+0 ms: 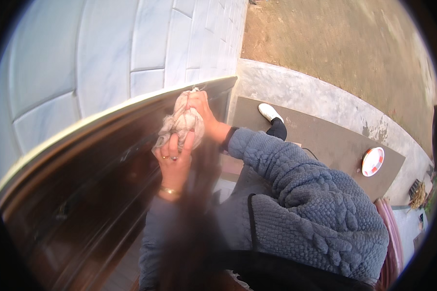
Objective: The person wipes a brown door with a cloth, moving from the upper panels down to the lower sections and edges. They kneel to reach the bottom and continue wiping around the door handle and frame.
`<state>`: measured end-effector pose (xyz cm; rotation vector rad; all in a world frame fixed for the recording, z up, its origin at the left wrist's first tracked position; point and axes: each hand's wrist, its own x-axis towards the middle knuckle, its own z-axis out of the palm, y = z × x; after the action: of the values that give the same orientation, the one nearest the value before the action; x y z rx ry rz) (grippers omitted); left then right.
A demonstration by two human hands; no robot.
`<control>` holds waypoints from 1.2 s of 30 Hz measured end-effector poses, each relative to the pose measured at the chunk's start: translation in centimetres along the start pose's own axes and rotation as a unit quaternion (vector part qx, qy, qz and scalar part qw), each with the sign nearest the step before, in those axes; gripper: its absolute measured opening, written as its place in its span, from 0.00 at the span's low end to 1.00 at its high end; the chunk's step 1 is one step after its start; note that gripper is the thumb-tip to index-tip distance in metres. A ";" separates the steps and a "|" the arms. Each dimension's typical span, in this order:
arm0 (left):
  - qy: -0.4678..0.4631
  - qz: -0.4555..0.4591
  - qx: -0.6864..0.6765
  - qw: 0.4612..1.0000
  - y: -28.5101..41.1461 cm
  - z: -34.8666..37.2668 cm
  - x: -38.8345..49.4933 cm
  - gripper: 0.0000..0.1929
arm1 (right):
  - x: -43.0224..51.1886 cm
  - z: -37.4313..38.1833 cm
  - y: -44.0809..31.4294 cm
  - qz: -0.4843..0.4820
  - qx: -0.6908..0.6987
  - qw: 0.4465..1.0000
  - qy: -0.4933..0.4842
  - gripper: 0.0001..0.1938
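A crumpled beige cloth [185, 122] is bunched against a glossy dark brown panel [105, 171], which looks like a door. My left hand [174, 160], with rings on its fingers and a bracelet at the wrist, grips the cloth's lower part. Higher up, near the panel's top corner, my right hand [204, 109] grasps the other end of the same cloth. Both hands press close to the panel's surface. Blurred dark hair hangs before the camera and hides part of the panel and my left sleeve.
Pale marble-look wall tiles [105, 47] border the panel. A white and orange basin [373, 162] stands on the grey floor [320, 145], near my white shoe [270, 112]. Beyond a concrete edge [313, 85] lies bare earth [335, 47]. Something pink and ribbed [391, 236] is behind me.
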<state>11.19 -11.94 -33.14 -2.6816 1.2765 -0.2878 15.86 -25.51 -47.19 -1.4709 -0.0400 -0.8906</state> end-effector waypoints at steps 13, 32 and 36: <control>-0.256 -0.083 -0.172 0.948 4.6 15.1 1.5 0.33 | -10.9 -7.2 15.2 0.260 -0.169 0.892 -0.328 0.26; 0.492 -0.113 0.413 0.758 -3.7 -39.0 -7.7 0.17 | 14.6 12.9 -40.3 -0.347 0.221 0.911 0.023 0.17; 0.409 -0.127 0.370 0.824 -7.1 -40.3 -6.5 0.17 | 16.5 17.6 -42.0 -0.350 0.187 0.915 0.071 0.20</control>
<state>2.86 -4.83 6.84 -2.0133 0.6516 -1.7060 13.39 -12.21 -0.69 -1.0202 -0.6310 -1.4714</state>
